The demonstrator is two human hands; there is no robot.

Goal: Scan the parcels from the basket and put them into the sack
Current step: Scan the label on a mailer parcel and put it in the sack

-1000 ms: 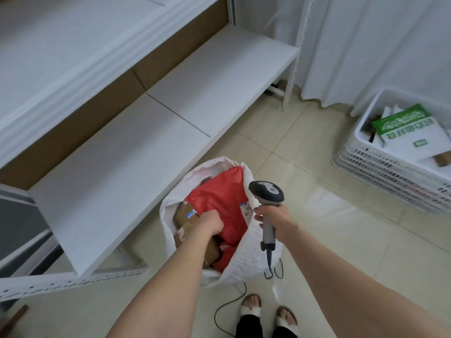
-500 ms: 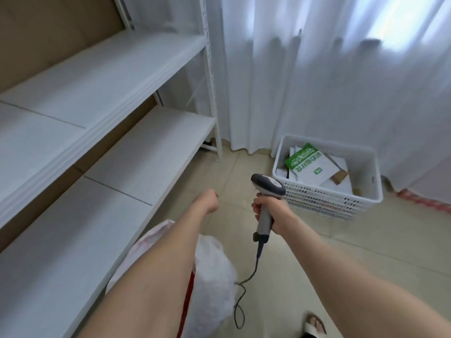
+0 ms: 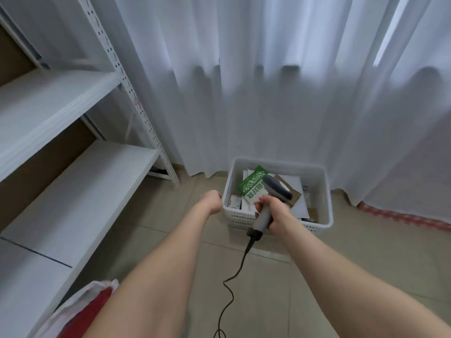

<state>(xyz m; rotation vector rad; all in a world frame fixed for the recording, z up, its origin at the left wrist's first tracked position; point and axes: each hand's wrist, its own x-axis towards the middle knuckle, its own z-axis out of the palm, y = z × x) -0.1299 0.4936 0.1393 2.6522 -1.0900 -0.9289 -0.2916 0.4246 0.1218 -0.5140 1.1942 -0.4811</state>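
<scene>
Near: white sack [image 3: 63,315] with red parcel [image 3: 95,306] inside, low left, by elbow.
Step, I think: fetching next parcel.
Farther: left hand [image 3: 211,201] stretched out, fingers curled, holding nothing, just beside white plastic basket [image 3: 328,198].
Beside it, right hand [image 3: 274,214] grips grey handheld scanner [image 3: 273,191] above basket.
On top of pile: green-and-white flat parcel [image 3: 251,185].
Next: open left hand, grab parcel, show label to scanner.

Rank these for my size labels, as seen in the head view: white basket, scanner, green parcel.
1. white basket
2-3. scanner and green parcel: unsure; the scanner is nearer and covers part of it.
</scene>
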